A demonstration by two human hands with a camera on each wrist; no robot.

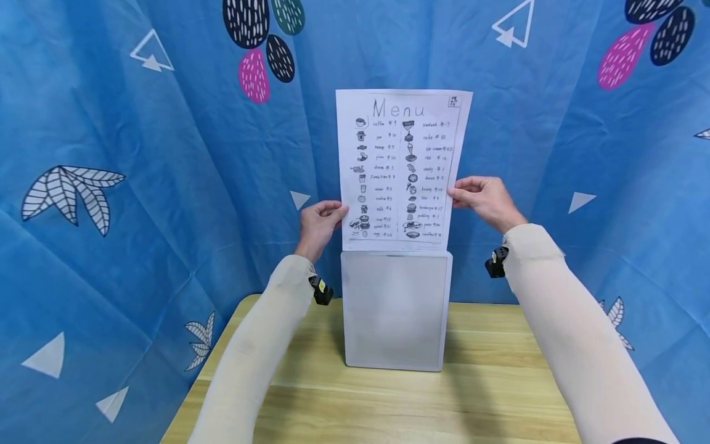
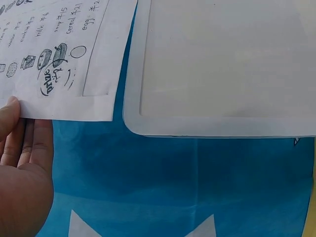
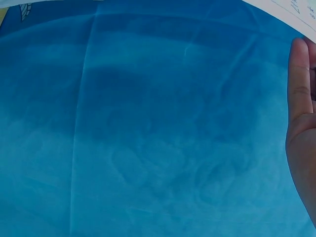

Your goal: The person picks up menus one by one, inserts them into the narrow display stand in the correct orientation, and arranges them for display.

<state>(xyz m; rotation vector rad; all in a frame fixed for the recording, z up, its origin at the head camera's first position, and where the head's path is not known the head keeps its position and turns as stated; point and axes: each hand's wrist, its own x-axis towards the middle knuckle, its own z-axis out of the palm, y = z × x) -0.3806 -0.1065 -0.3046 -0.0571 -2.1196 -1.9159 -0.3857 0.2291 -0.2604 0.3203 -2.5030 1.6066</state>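
Observation:
Both hands hold a white paper menu [image 1: 402, 172] upright, its hand-drawn food pictures and prices facing the head camera. My left hand [image 1: 320, 228] pinches the sheet's left edge near the lower corner, thumb in front and fingers behind, as the left wrist view also shows on the menu [image 2: 98, 106]. On the opposite edge, a bit higher, my right hand [image 1: 488, 198] pinches the paper between thumb and fingers. Directly below the sheet stands a pale grey rectangular board [image 1: 395, 314] with a rounded white frame; the sheet's bottom edge meets the board's top edge in the head view.
The board rests on a light wood-grain table [image 1: 299, 382]. Behind and on both sides hangs a blue curtain [image 1: 183, 123] printed with leaves, triangles and coloured ovals. A small black camera is strapped to each sleeved wrist.

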